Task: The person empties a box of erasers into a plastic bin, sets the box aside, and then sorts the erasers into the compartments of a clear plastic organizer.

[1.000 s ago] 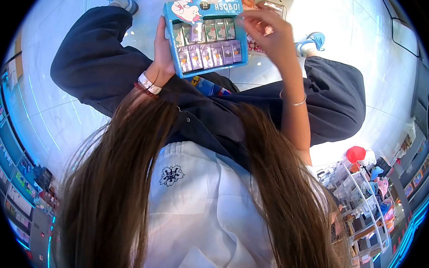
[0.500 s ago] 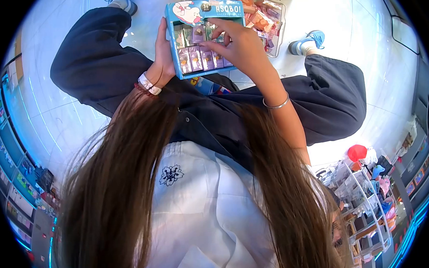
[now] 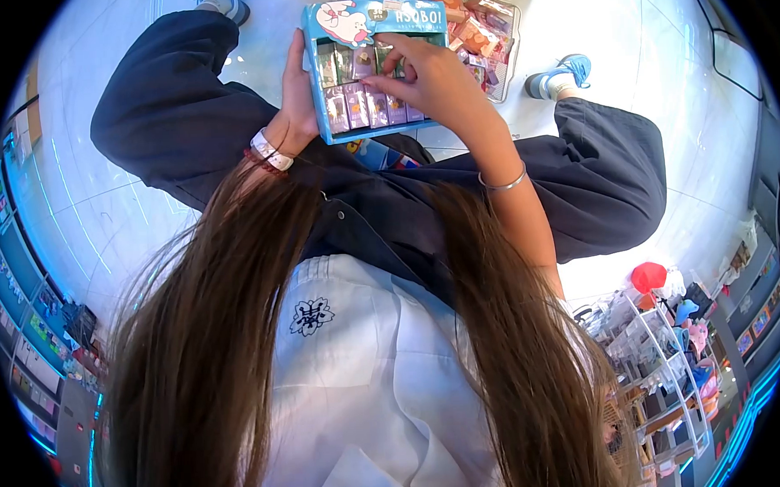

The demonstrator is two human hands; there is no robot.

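A blue display box (image 3: pixel 318 94) with a cartoon lid panel is held up above my lap. Rows of small wrapped packs (image 3: pixel 356 106), purple and green, fill it. Along the box's left side lies my left hand (image 3: pixel 296 95), gripping its edge, with the fingers partly hidden behind it. My right hand (image 3: pixel 426 76) reaches over the box from the right; its thumb and forefinger are bent close to the packs in the middle, a small gap between them. Nothing can be made out between those fingertips.
Behind the box, a clear bin (image 3: pixel 514 51) of pink and orange packets stands on the white tiled floor (image 3: pixel 614 103). Shelves (image 3: pixel 26 285) line the far left. A white wire rack (image 3: pixel 666 379) with goods stands at the lower right.
The box has shifted very slightly to the right and its top panel has tipped a little. Both hands keep nearly the same places.
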